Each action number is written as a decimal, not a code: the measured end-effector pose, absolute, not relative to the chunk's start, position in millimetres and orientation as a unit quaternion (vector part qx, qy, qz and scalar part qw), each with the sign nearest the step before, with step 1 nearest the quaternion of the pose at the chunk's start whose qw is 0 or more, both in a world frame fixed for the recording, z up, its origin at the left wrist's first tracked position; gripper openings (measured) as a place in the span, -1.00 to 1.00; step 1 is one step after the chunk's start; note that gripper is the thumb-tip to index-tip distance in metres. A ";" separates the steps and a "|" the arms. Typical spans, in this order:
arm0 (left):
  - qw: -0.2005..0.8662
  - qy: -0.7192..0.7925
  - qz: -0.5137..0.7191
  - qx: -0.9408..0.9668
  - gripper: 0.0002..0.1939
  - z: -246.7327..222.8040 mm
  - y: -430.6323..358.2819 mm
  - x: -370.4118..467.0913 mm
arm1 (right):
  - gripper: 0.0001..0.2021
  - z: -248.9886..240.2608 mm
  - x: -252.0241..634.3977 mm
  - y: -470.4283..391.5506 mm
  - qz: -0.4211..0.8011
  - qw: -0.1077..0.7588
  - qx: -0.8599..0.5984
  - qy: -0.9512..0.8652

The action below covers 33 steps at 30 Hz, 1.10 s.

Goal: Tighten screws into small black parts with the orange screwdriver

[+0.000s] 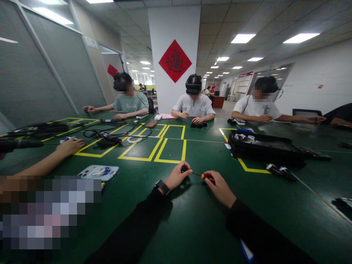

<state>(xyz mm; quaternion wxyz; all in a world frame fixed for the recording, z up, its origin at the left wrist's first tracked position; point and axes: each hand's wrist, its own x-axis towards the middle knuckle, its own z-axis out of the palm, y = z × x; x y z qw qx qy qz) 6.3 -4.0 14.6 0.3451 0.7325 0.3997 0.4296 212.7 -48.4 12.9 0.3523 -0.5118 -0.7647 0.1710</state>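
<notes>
Screwdriver (204, 176) gripped in my right hand (220, 187), pointed at small black part (183, 168) pinched in my left hand (176, 176), contact unclear from here

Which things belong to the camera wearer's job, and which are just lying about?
Part of the job:
orange-and-black screwdriver, in right hand
small black piece, in left hand

Apparently lying about:
black tray, right
pale tray, left
dark cables, beyond the pale tray
</notes>
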 end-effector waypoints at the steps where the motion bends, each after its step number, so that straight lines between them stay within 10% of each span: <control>1: 0.348 0.397 0.429 0.733 -0.81 14.1 -3.6 6.1 | -0.80 12.9 212.7 -47.9 0.163 0.351 -0.512 -0.767; 33: 0.358 0.404 0.433 0.722 -0.88 16.5 -5.6 7.2 | -0.79 10.7 213.7 -45.3 0.164 0.351 -0.520 -0.761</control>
